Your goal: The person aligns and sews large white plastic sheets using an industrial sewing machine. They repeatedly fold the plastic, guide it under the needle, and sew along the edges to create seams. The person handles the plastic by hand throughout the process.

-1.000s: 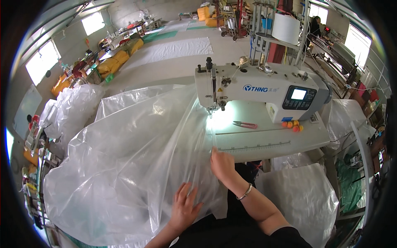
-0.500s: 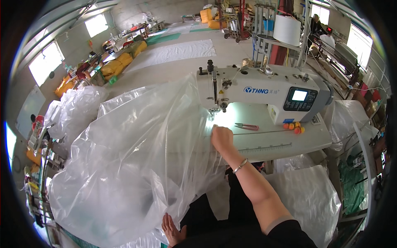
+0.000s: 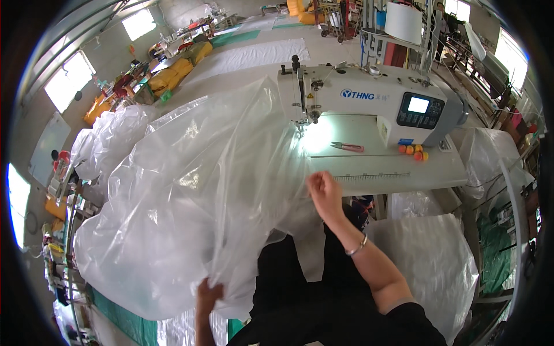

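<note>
A large sheet of clear plastic film (image 3: 173,213) spreads in loose folds left of the sewing machine (image 3: 358,95). One corner reaches under the needle, where a bright lamp shines. My right hand (image 3: 325,195), with a bracelet at the wrist, is closed on the film's right edge just off the front of the machine bed (image 3: 375,155). Lower down, my left hand (image 3: 208,295) is against the film's near edge by my lap. Motion smears its fingers, so their grip is unclear.
Pink-handled thread snips (image 3: 347,147) lie on the bed, with several small orange-yellow balls (image 3: 414,151) farther right. A white thread cone (image 3: 403,24) stands behind the machine. More plastic film (image 3: 427,265) hangs at my right, and a bundled heap (image 3: 112,135) sits at far left.
My right hand has come down toward me along the film's edge, away from the needle. My left hand has shifted left and lost its flat, spread shape. The view has tilted downward.
</note>
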`<action>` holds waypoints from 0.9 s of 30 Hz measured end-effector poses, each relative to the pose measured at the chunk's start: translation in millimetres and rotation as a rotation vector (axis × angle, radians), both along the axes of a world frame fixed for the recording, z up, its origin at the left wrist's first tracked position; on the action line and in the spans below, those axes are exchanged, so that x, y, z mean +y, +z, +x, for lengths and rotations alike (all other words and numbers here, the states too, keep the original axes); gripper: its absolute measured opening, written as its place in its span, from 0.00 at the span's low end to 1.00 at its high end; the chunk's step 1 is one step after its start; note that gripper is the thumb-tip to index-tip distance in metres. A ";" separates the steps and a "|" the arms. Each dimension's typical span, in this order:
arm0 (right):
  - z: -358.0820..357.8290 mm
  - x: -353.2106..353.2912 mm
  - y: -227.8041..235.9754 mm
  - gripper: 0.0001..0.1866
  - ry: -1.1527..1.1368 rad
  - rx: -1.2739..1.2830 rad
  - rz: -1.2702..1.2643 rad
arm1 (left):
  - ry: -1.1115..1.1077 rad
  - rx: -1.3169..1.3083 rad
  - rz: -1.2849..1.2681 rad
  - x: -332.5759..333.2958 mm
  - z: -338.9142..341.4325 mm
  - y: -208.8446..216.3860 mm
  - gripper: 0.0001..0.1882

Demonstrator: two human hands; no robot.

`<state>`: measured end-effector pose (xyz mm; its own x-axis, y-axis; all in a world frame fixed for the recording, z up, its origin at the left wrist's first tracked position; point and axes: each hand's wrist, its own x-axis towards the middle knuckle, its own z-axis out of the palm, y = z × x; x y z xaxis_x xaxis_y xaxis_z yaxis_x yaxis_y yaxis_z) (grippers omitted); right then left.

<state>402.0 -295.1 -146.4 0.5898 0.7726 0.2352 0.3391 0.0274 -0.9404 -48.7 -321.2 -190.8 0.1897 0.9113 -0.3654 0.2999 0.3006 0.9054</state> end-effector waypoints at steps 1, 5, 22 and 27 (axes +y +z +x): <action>-9.0 -6.5 -22.7 0.14 0.052 0.139 -0.044 | -0.029 0.012 0.044 -5.0 0.7 50.8 0.30; -71.6 -38.3 -8.2 0.16 0.430 1.024 0.068 | 0.000 -0.014 0.332 -34.8 -0.1 156.1 0.40; -83.6 -171.3 -35.3 0.12 1.126 0.442 -0.401 | -0.456 1.276 0.832 62.3 -37.5 100.0 0.08; -101.4 -170.8 -39.4 0.13 1.071 -0.113 -0.232 | -0.349 0.136 0.627 -17.2 157.6 112.8 0.21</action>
